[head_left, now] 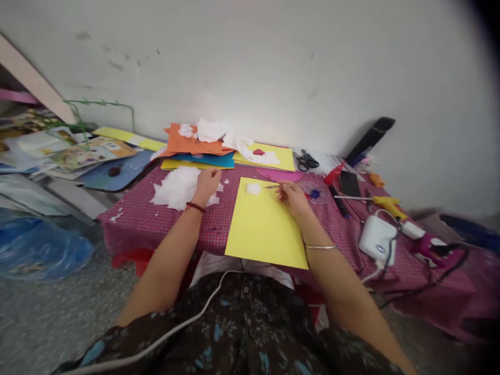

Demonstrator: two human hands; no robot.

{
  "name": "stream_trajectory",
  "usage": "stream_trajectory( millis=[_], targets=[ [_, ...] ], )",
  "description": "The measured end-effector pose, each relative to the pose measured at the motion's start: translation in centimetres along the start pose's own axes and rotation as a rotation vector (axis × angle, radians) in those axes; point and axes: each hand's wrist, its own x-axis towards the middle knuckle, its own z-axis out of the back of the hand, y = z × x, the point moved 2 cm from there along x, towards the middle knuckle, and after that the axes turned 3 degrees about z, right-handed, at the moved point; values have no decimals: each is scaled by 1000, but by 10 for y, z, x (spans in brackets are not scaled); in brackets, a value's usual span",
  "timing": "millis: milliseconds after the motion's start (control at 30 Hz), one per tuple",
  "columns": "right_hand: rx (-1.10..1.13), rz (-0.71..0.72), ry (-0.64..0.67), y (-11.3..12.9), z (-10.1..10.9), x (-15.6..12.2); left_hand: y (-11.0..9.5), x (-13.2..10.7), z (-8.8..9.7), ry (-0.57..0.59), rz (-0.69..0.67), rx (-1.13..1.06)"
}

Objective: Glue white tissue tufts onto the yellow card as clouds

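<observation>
A yellow paper sheet (pixel 265 229) lies on a low table covered in red checked cloth (pixel 156 219). A small white cotton tuft (pixel 253 189) sits near the sheet's far edge. My right hand (pixel 292 198) is closed on a thin stick or brush (pixel 272 186) whose tip points at the tuft. My left hand (pixel 207 182) rests with curled fingers on a pile of white cotton (pixel 177 187) to the left of the sheet, apparently pinching some of it.
Orange, blue and yellow paper sheets (pixel 203 148) are stacked at the back by the wall. Scissors (pixel 307 160), a pink paper shape (pixel 279 174), a yellow glue gun (pixel 385 203), a white adapter (pixel 377 237) with cables and a black phone (pixel 349 183) lie to the right. Books and a blue bag (pixel 39 250) sit left.
</observation>
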Motion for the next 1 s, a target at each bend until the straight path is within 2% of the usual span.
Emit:
stream_trajectory(
  millis=[100, 233, 300, 367, 600, 767, 1000],
  targets=[
    [-68, 49, -8, 4, -4, -3, -14, -13, -16, 71, -72, -34],
    [-197, 109, 11, 9, -10, -6, -37, -31, -37, 302, -304, 104],
    [-266, 151, -12, 12, -11, -7, -40, -33, -43, 403, -376, 177],
    [-352, 178, -26, 13, -10, -6, -37, -30, -45, 457, -388, 200],
    [-648, 255, -118, 20, -6, -8, -23, -18, -47, 509, -388, 197],
    [-904, 290, -99, 28, -8, -13, -24, -17, -45, 569, -390, 231],
    [-941, 268, -93, 30, -11, -13, -25, -19, -44, 586, -397, 239]
  ],
)
